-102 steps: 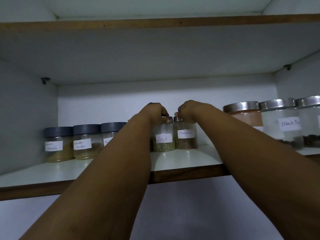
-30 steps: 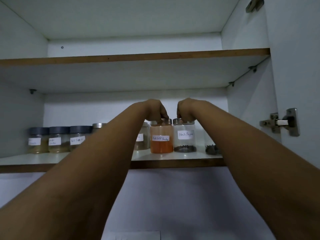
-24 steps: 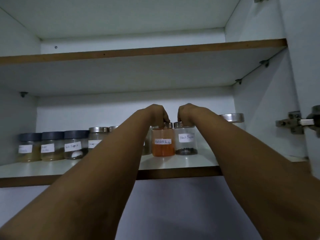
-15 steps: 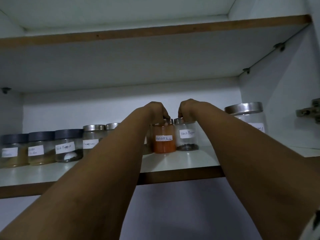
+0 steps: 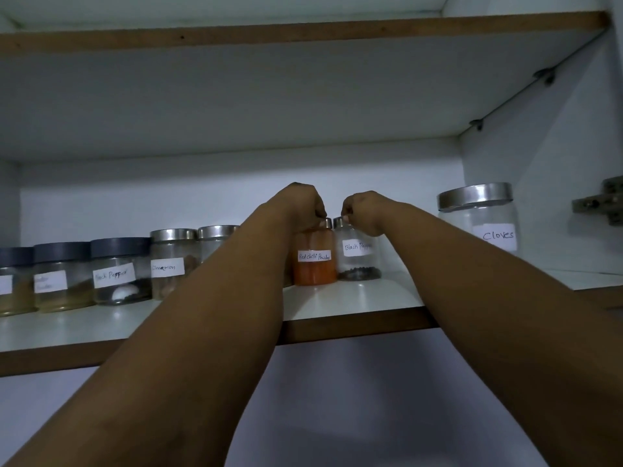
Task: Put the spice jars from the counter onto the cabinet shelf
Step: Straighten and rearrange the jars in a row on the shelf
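Both my arms reach up into the cabinet. My left hand (image 5: 301, 205) grips the metal lid of the orange jar labelled red chilli powder (image 5: 315, 266), which stands on the white shelf (image 5: 354, 303). Right beside it, my right hand (image 5: 362, 210) grips the lid of the clear black pepper jar (image 5: 359, 259), which holds a thin layer of dark peppercorns. The two jars stand side by side, nearly touching. My left forearm hides part of the jars behind it.
Left along the shelf stand a cinnamon jar (image 5: 172, 264), another metal-lidded jar (image 5: 215, 237) and three dark-lidded jars (image 5: 119, 271). A large cloves jar (image 5: 478, 220) stands at the right, near a door hinge (image 5: 603, 203). An upper shelf (image 5: 303, 32) hangs overhead.
3.4 s ago my hands held two other small jars further left. Over the last second both hands stay on the chilli and pepper jars while the view shifts, bringing the cloves jar into sight.
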`<state>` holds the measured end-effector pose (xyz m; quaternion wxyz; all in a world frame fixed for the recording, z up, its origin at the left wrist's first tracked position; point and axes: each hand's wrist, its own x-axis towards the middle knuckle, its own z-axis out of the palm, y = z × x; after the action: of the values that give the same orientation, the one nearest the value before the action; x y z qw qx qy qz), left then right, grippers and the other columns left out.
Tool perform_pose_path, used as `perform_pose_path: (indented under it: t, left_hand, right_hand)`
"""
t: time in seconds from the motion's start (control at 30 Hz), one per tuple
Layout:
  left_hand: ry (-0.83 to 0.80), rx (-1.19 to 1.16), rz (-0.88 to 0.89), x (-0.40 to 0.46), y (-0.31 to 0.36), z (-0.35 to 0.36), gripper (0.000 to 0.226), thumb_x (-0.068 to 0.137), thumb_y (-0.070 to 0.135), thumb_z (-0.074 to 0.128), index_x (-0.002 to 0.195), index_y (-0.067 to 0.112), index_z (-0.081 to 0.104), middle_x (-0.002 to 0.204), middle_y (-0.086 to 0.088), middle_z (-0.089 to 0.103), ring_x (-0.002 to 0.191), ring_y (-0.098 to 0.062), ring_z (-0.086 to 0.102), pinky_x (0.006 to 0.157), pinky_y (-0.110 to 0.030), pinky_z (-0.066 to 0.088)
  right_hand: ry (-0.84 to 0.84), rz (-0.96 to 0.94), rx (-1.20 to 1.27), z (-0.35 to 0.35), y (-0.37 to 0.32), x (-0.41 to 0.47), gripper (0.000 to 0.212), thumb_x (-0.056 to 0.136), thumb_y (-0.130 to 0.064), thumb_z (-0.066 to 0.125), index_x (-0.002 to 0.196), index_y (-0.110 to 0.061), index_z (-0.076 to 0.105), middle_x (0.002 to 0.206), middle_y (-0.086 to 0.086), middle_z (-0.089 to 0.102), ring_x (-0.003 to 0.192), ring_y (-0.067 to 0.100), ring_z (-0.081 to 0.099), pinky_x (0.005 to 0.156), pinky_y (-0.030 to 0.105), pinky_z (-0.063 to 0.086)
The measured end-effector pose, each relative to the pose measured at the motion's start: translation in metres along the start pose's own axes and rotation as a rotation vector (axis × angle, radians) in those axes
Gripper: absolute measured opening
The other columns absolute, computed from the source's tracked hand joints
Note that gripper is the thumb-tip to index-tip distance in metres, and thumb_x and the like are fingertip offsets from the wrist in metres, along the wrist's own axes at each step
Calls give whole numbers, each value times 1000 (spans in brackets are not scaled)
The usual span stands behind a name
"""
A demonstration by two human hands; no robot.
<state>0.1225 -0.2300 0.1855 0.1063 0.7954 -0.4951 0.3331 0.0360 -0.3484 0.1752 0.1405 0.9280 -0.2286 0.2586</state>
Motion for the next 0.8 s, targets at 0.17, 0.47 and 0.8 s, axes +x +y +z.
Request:
perform_pose_path:
  t: [0.17,0.47,0.8]
  left_hand:
    - [12,87,-12,7,9,-5,33,91,21,64,123,13,66,122,-6,66,112,-23,60,97,-32,48]
    - [316,212,-53,-13,42,-29,19,92,7,50,104,2,64,100,-17,66,88,-32,65,71,-36,50]
    - [750,-388,137,-139,184,1,42,95,18,47,136,7,49,104,-9,67,95,-24,62,89,-42,49]
  right_hand:
    - [-69,51,-82,8,-13,5,48,102,-13,40,148,-4,30,152,18,32,143,35,26,117,48,22]
    - [365,190,146,-35,-32,-35,57,90,-9,55,145,-9,37,157,16,20,148,37,-5,119,54,-3]
    - [595,95,387,-104,60,-146,36,94,-3,47,128,-8,57,133,14,55,124,28,48,100,27,37]
